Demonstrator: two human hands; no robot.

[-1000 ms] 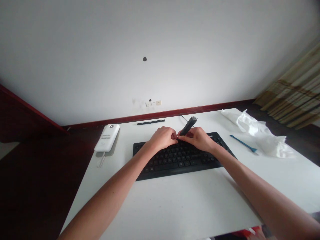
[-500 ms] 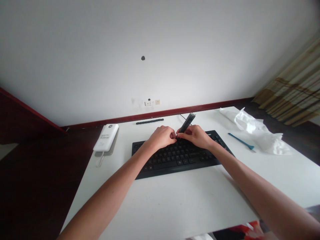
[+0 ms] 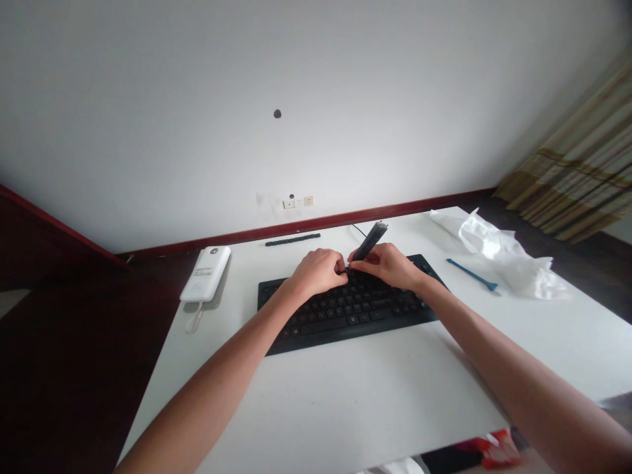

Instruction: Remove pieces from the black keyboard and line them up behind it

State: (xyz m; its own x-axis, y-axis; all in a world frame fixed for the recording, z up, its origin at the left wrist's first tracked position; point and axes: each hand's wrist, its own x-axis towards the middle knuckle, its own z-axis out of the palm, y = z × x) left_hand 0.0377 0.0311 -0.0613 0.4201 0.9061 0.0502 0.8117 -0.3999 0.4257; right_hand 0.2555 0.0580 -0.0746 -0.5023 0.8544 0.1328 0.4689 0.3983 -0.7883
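Both hands at the far edge of a black keyboard, dark tool held.

White counter point(image 3: 375, 395); black keyboard point(image 3: 345, 313) at centre. Left hand point(image 3: 316, 271) and right hand point(image 3: 388, 263) meet over its far rows, fingertips touching; right hand grips a slim dark tool point(image 3: 369, 241) tilted toward 1 o'clock. White power bank point(image 3: 205, 274) at 10 o'clock. Black strip point(image 3: 292, 239) at 12. Blue pick point(image 3: 471, 274) and crumpled white cloth point(image 3: 498, 253) at 2 o'clock.

A plain home room: white desk point(image 3: 375, 395), bare wall with socket point(image 3: 296, 202), striped curtain point(image 3: 573, 184), dark floor.
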